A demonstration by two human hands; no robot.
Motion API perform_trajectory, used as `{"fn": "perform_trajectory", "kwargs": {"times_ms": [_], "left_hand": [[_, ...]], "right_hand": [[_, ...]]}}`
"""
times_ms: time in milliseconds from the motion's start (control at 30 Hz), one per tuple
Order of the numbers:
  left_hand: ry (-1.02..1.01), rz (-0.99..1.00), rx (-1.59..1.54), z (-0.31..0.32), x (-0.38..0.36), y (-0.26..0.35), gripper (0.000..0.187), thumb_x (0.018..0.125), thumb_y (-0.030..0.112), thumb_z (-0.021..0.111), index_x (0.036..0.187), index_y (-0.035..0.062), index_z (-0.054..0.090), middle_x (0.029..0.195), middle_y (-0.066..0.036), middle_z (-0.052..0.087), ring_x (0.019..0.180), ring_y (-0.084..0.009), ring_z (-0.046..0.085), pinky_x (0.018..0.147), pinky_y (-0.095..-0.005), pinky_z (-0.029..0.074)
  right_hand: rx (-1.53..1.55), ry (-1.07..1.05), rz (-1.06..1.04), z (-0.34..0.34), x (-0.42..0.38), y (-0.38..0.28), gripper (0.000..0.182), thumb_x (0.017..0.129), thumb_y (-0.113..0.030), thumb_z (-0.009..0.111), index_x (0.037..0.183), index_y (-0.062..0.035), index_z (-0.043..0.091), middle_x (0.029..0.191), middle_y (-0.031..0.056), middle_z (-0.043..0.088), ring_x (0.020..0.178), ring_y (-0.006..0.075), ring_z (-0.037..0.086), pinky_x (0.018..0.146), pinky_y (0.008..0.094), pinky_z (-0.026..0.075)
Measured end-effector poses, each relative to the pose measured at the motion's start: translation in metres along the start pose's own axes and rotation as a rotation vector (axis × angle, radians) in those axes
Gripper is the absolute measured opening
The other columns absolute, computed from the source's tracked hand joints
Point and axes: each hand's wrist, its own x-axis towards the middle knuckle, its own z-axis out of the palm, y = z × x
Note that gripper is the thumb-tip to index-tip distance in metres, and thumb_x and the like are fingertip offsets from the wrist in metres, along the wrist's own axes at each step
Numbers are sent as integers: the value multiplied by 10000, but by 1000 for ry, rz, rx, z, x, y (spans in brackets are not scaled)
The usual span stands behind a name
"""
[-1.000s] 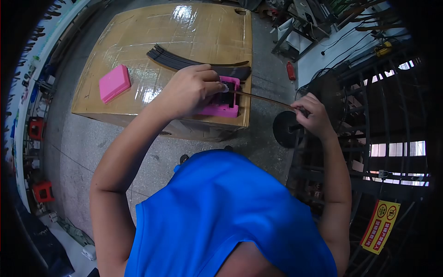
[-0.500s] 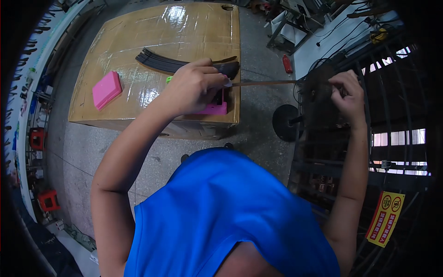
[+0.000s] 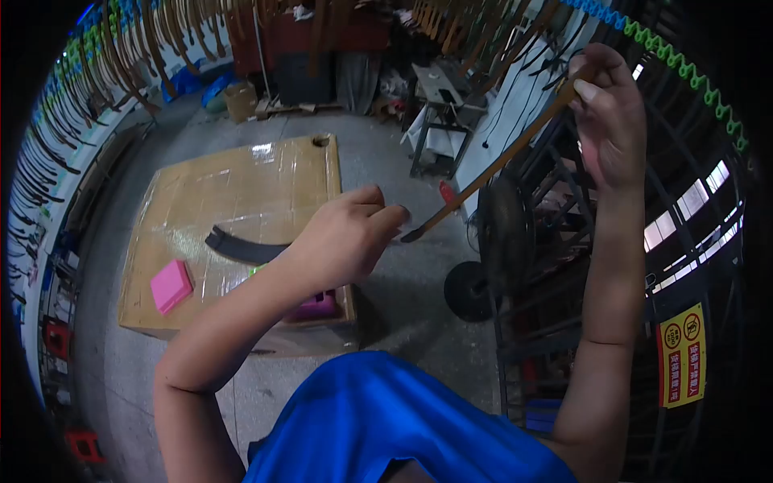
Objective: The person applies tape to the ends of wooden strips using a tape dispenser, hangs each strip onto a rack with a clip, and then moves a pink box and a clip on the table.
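My right hand (image 3: 612, 113), raised at the upper right, pinches the upper end of a long, narrow brown leather-like strip (image 3: 491, 169). The strip slants down to the left and ends in a dark tip. Right beside that tip, my left hand (image 3: 346, 233) has its fingers curled together; what they hold, if anything, I cannot tell. Below and behind the left hand, a bundle of dark strips (image 3: 241, 248) lies on a tape-wrapped cardboard box (image 3: 225, 185). A magenta object (image 3: 314, 308) near the box's front corner is partly covered by my left forearm.
A pink block (image 3: 171, 286) lies on the box's left side. To the right stand a black fan (image 3: 507, 233) and metal bars with a yellow-red sign (image 3: 682, 354). Many brown strips (image 3: 145, 48) hang along the back and left. A small metal bench (image 3: 443, 88) stands behind.
The view has tilted up. My right hand has risen with its end of the strip, which has gone from nearly level to slanting. My left hand has moved off the magenta object.
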Motion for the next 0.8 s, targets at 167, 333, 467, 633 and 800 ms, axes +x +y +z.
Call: {"fn": "perform_trajectory", "kwargs": {"times_ms": [167, 333, 467, 633, 800], "left_hand": [[261, 244, 273, -74, 125, 14, 60, 847, 48, 678, 901, 38, 657, 801, -131, 685, 919, -337, 674, 788, -453, 559], [410, 240, 380, -123, 216, 29, 193, 927, 123, 768, 1097, 34, 746, 963, -134, 751, 932, -270, 727, 767, -404, 596], [394, 264, 387, -128, 233, 40, 194, 931, 120, 764, 1104, 33, 746, 970, -136, 753, 935, -270, 730, 772, -400, 599], [358, 280, 385, -135, 246, 54, 195, 936, 116, 760, 1111, 32, 747, 978, -137, 755, 939, -270, 734, 778, -396, 603], [317, 272, 380, -138, 249, 61, 196, 941, 112, 756, 1119, 30, 747, 986, -139, 757, 943, -270, 737, 785, -391, 607]], "right_hand": [[78, 35, 63, -18, 40, -23, 448, 955, -79, 676, 1381, -12, 554, 1202, 43, 606, 861, 69, 532, 791, 225, 456], [-67, 92, 143, -50, 72, -19, 474, 952, -103, 697, 1394, -14, 550, 1002, -13, 608, 770, 62, 506, 729, 201, 438], [-121, 159, 179, -75, 104, -16, 363, 962, -129, 714, 1305, -51, 623, 903, -21, 615, 738, 60, 515, 693, 226, 446], [-195, 236, 180, -71, 121, -29, 289, 985, -102, 686, 1257, -66, 592, 1048, 43, 691, 842, 90, 577, 697, 257, 451], [-77, 330, 159, -70, 123, -24, 265, 966, -87, 721, 1205, -73, 609, 1057, 51, 698, 870, 101, 603, 692, 272, 469]]}}
